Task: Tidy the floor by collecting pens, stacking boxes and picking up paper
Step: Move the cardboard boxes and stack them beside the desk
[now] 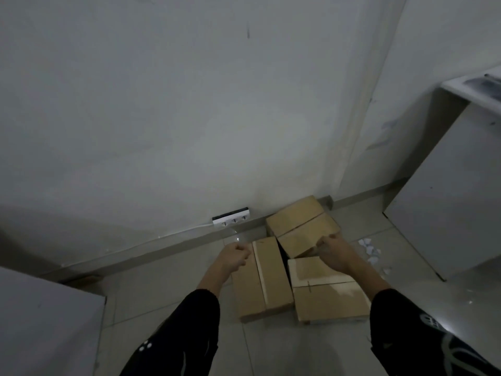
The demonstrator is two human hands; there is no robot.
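Three brown cardboard boxes lie on the tiled floor by the wall. The far box (296,222) leans against the skirting. A long box (267,280) lies at the near left, and a wider box (325,294) at the near right. My left hand (233,256) is curled at the far left corner of the long box. The fingers of my right hand (332,249) are closed on the near right edge of the far box. White paper scraps (371,252) are scattered on the floor to the right of the boxes. No pens are in view.
A white power strip (231,217) sits against the wall with its cord running left along the skirting. A white cabinet (447,202) stands at the right. A grey furniture top (46,321) fills the near left corner. Open tiles lie in front of the boxes.
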